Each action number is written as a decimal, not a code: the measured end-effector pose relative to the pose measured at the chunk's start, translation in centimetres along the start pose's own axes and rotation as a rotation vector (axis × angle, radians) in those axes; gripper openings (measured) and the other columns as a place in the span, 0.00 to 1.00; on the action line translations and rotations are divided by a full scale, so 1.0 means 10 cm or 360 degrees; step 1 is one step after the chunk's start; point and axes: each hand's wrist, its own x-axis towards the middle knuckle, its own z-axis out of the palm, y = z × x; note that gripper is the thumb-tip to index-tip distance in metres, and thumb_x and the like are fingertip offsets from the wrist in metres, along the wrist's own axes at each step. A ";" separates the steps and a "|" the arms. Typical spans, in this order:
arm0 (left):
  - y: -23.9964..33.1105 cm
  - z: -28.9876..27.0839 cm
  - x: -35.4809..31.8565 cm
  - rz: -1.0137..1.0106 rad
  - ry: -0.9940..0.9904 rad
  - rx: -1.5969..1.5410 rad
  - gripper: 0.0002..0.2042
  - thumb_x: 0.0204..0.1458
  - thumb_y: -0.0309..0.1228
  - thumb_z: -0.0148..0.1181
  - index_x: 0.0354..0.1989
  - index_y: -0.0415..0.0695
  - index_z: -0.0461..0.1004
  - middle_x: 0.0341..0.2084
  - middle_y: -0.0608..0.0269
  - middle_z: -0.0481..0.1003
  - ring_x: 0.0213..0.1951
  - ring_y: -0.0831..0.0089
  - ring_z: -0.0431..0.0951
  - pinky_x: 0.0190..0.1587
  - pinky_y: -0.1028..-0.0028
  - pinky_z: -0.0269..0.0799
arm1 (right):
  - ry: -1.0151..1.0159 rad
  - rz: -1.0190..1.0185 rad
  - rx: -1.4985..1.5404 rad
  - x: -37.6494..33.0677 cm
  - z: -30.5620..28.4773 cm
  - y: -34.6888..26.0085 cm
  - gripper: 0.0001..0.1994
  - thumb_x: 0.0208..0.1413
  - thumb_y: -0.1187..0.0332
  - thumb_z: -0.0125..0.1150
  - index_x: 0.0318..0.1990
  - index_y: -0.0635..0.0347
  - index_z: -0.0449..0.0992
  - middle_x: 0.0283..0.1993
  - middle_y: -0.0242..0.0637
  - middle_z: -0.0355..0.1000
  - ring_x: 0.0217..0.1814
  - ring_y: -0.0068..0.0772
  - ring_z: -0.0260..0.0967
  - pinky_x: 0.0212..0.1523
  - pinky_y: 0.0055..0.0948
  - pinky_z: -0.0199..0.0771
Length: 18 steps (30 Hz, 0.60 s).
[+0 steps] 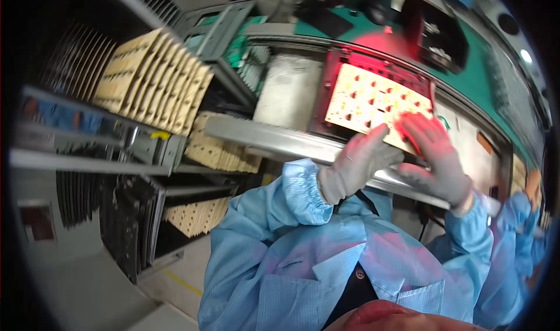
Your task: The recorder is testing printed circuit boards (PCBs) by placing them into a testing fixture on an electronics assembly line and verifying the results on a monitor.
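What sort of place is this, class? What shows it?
Probably an electronics assembly workshop: a pale board dotted with dark spots lies under red light, similar boards stand racked in a row, and the person wears a blue work coat.

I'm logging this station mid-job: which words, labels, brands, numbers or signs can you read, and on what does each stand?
None can be read.
Cream rectangular board with dark spots under red light: any markings too small and glare-washed.
Small round pale-ringed mark on the black cloth garment: too small to read.
Dark reddish rectangle on the pale grey panel at left: too blurred.
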 end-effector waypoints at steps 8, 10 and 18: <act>0.15 -0.02 -0.07 -0.0464 0.0040 0.0156 0.22 0.64 0.43 0.40 0.60 0.41 0.61 0.54 0.55 0.68 0.55 0.65 0.70 0.59 0.65 0.65 | 0.0270 0.0039 -0.0016 -0.10 0.40 0.26 0.28 0.57 0.52 0.51 0.59 0.62 0.65 0.60 0.48 0.64 0.61 0.54 0.61 0.60 0.46 0.61; 0.36 -0.03 -0.23 -0.0758 -0.0102 0.0339 0.21 0.64 0.39 0.42 0.60 0.38 0.62 0.53 0.55 0.70 0.54 0.65 0.71 0.57 0.66 0.66 | 0.0325 -0.0073 -0.0088 -0.08 0.52 0.34 0.25 0.55 0.57 0.53 0.58 0.61 0.66 0.58 0.46 0.66 0.60 0.48 0.63 0.59 0.44 0.63; 1.01 -0.42 -0.25 0.0875 -0.0178 0.3406 0.14 0.48 0.29 0.61 0.45 0.41 0.74 0.44 0.54 0.74 0.53 0.50 0.68 0.57 0.59 0.62 | 0.0174 0.0211 0.0939 -0.03 0.50 0.40 0.27 0.58 0.51 0.51 0.58 0.61 0.68 0.59 0.47 0.66 0.62 0.52 0.61 0.61 0.42 0.60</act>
